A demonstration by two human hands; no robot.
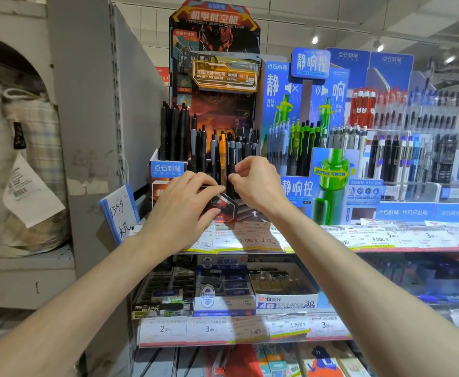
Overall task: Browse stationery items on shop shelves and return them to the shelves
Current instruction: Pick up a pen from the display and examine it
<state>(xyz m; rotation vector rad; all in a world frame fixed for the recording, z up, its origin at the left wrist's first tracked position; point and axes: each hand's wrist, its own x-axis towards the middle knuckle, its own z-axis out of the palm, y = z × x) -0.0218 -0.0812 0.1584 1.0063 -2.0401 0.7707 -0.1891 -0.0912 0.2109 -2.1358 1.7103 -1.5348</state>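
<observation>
- Left hand (189, 202): fingers spread and lightly bent, resting on the front of the dark mech-themed pen display (217, 85) on the upper shelf (386, 247); nothing gripped.
- Right hand (255, 180): thumb and fingers pinch a black pen (231, 159) standing upright in the display's front row.
- Hands close together, not touching.
- Blue pen display (304, 170) just beside, right.
- Eraser boxes (285, 297) on the shelf below.

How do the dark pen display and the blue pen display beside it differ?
The dark pen display has orange robot artwork; the blue pen display shows a green pen picture. The dark one holds mostly black pens, the blue one green and blue-grey. Both sit on one shelf.
</observation>
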